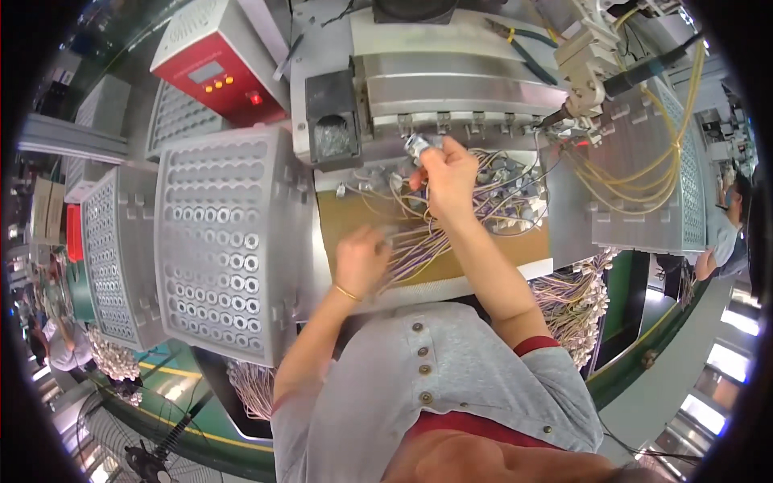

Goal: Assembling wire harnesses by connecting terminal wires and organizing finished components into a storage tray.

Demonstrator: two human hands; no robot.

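Observation:
My right hand (452,179) is closed round a small silver cylindrical part (416,145), which it holds just in front of the row of metal clips on the fixture (471,101). My left hand (361,262) hovers over the left part of the brown work mat (338,216), beside a bundle of purple, yellow and white wires (419,256). Its fingers are smeared by motion, so their grip cannot be made out. More small silver parts with wires (507,189) lie heaped on the mat right of my right wrist.
A grey tray (270,241) with rows of ring-shaped metal parts stands at left, below a red and white control box (217,68). A black box (332,117) sits left of the fixture. Pliers (527,56) lie behind it. A soldering-type arm (592,92) with yellow tubes (668,173) reaches in from the right.

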